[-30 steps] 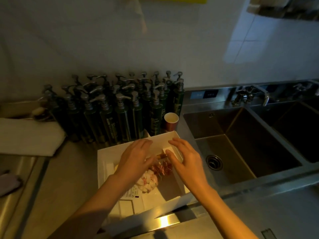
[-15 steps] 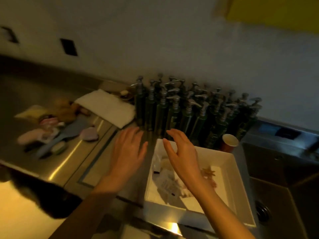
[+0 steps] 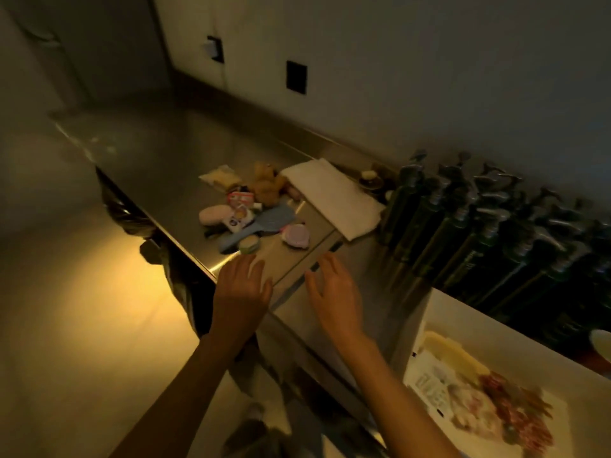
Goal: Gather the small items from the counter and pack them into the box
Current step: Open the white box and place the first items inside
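Hovering over the steel counter (image 3: 158, 153), both hands are empty, palms down, fingers spread and only loosely bent. The left hand (image 3: 243, 290) is over the counter's front edge; the right hand (image 3: 334, 292) is just beside it, over a seam in the steel. Neither grip holds or touches anything.

Beyond the fingertips lies the pile of small items still to be gathered. Nearest the left hand is a small round green tin (image 3: 248, 244), touching the handle end of a blue brush (image 3: 261, 223). Just right of that sits a lilac round case (image 3: 296, 235). Further back are a pink oval piece (image 3: 216, 214), a white packet with a printed label (image 3: 238, 221), a red-edged tag (image 3: 241, 199), a brown plush toy (image 3: 266, 185) and a pale yellow pouch (image 3: 220, 176). A folded white cloth (image 3: 334, 200) lies to the right of the pile, next to a dense cluster of dark pump bottles (image 3: 489, 233) along the wall.

The white box (image 3: 463, 317) stands at lower right, in front of the bottles and well apart from the pile. Inside it are blurred packets, among them a pale yellow one and reddish ones; details cannot be told.
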### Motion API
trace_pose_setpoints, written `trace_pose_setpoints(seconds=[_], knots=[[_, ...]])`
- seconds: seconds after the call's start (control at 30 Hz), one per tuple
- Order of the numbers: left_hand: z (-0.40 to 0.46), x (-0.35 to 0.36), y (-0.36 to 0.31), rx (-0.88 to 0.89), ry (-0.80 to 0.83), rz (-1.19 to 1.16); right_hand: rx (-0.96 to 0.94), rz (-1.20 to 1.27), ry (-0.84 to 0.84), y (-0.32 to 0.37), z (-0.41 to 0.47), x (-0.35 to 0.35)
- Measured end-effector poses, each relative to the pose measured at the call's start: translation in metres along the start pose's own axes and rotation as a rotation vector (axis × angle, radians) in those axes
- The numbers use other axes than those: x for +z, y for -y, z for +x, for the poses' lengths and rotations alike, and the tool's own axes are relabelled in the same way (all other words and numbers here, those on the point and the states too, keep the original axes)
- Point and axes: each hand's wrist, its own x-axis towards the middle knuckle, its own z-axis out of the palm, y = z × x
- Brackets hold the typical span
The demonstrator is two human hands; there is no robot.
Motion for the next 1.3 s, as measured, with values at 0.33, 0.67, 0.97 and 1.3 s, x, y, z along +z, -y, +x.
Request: trace_pose_setpoints(seconds=[0.33, 0.67, 0.97, 1.3], knots=[[0.069, 0.047, 0.079, 0.037, 0.171, -0.075, 0.066, -0.075, -0.018, 0.009, 0.071, 0.087], [0.107, 0.1, 0.142, 0.112, 0.296, -0.144, 0.163, -0.207, 0.007, 0.0, 0.128, 0.145], [0.109, 0.126, 0.166, 0.126, 0.323, -0.179, 0.3, -0.3, 0.092, -0.031, 0.164, 0.169], [0.102, 0.129, 0.158, 0.202, 0.347, -0.235, 0.335, -0.283, 0.138, -0.053, 0.175, 0.175]])
